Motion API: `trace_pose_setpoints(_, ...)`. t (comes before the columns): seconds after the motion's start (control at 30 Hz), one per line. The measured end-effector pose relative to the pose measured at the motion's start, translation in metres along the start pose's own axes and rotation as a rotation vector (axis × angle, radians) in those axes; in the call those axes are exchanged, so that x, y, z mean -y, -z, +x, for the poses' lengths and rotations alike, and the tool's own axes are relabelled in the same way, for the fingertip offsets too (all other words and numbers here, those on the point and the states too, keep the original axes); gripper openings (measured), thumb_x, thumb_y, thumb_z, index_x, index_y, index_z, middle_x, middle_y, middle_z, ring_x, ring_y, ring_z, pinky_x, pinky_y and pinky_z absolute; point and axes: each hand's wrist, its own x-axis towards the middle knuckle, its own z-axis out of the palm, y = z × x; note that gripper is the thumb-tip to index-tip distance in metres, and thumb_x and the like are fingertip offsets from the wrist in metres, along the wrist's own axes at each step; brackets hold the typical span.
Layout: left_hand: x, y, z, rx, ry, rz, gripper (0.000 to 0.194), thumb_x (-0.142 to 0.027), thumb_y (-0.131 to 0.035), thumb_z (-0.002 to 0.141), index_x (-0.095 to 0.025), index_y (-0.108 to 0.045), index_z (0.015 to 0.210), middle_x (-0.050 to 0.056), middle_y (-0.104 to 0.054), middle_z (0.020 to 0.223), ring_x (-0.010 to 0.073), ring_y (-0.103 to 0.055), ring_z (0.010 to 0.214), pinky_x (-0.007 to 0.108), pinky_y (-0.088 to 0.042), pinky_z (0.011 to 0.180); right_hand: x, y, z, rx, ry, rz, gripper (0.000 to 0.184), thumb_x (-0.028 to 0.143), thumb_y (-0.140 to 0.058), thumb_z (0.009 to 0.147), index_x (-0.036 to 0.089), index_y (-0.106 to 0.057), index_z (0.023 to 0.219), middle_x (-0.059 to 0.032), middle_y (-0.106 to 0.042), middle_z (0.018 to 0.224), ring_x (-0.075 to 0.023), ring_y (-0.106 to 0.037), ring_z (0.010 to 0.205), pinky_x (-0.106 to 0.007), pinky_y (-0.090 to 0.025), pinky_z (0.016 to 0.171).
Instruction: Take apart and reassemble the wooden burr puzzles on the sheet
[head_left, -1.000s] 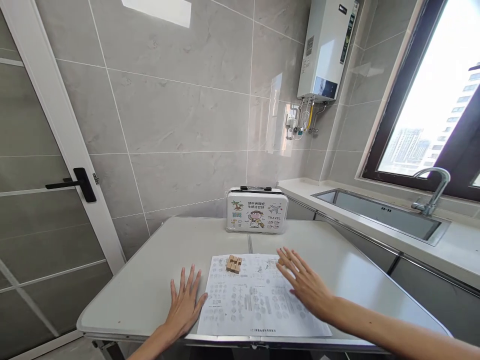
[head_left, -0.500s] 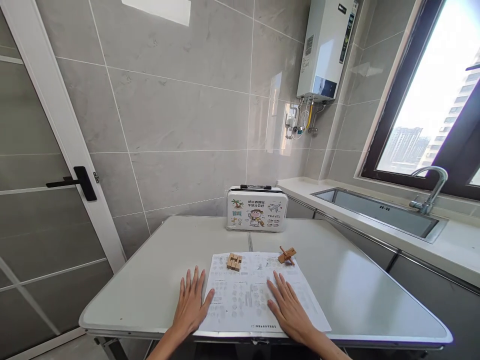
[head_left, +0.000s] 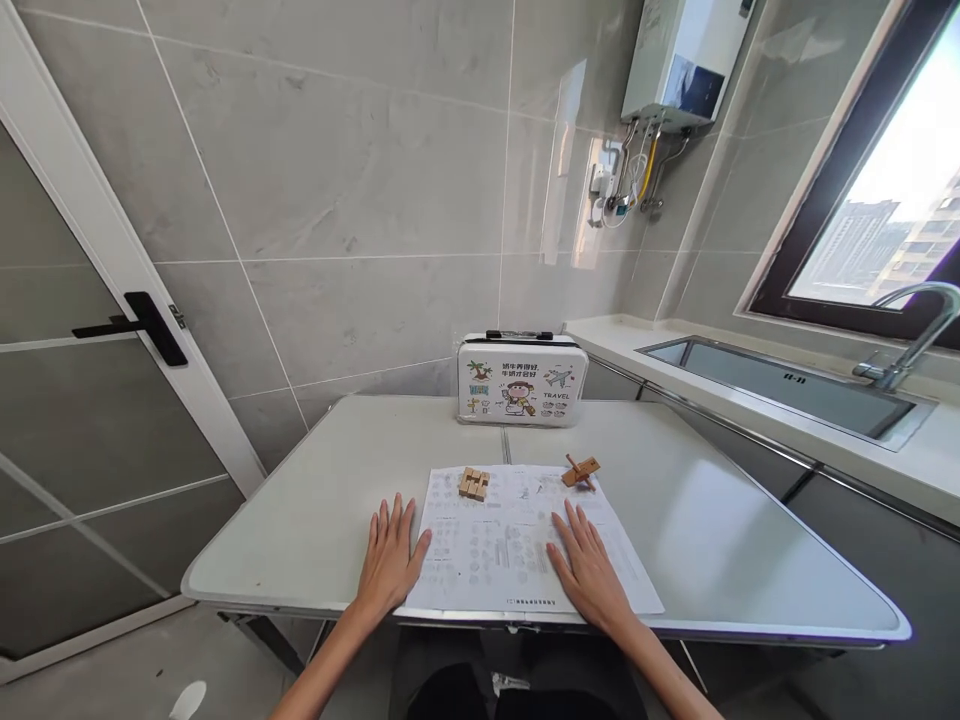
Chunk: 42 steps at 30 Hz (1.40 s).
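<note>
My left hand lies flat and open on the white table, touching the left edge of a printed instruction sheet. On the sheet's right half rests my right hand, palm down with fingers spread. Neither hand holds anything. A small block of wooden puzzle pieces sits at the sheet's far left corner. A cross-shaped wooden puzzle stands at the far right corner, a short way beyond my right fingertips.
A white illustrated case with a handle stands at the table's far edge against the tiled wall. A steel sink and tap are on the counter to the right. A door with a black handle is at the left.
My right hand drew back from the cross-shaped puzzle and settled flat on the sheet. The left hand shifted slightly right to the sheet's edge. The camera tilted downward.
</note>
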Motion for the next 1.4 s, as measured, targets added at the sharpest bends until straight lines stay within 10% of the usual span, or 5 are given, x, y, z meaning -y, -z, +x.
trace_pose_setpoints(0.67, -0.012, 0.002, 0.004, 0.061, 0.027, -0.114, 0.072, -0.052, -0.045, 0.105, -0.020, -0.024, 0.166, 0.015, -0.030, 0.171, 0.0378, -0.017, 0.161, 0.063, -0.024, 0.127, -0.004, 0.015, -0.003, 0.010, -0.241, 0.238, 0.047, 0.047, -0.045, 0.105, 0.023, -0.057, 0.144, -0.0095, -0.050, 0.160, -0.0324, -0.040, 0.153, -0.060, -0.036, 0.124)
trace_pose_setpoints(1.1, -0.077, 0.008, 0.141, 0.377, -0.339, -0.479, 0.082, -0.047, -0.077, 0.089, -0.032, -0.039, 0.160, 0.009, -0.050, 0.159, 0.0339, -0.041, 0.150, 0.049, -0.041, 0.119, -0.012, 0.009, -0.006, -0.016, -0.224, 0.200, 0.043, 0.049, -0.048, 0.103, 0.032, -0.061, 0.140, -0.0065, -0.053, 0.158, -0.0377, -0.045, 0.148, -0.066, -0.045, 0.116)
trace_pose_setpoints(1.4, -0.084, -0.013, 0.159, 0.365, -0.389, -0.570, 0.071, -0.052, -0.083, 0.083, -0.030, -0.056, 0.144, 0.008, -0.068, 0.132, 0.0297, -0.062, 0.120, 0.043, -0.052, 0.099, -0.020, 0.012, -0.002, 0.082, -0.157, 0.175, 0.043, 0.045, -0.055, 0.102, 0.036, -0.059, 0.143, -0.0053, -0.054, 0.156, -0.0386, -0.054, 0.141, -0.063, -0.055, 0.107)
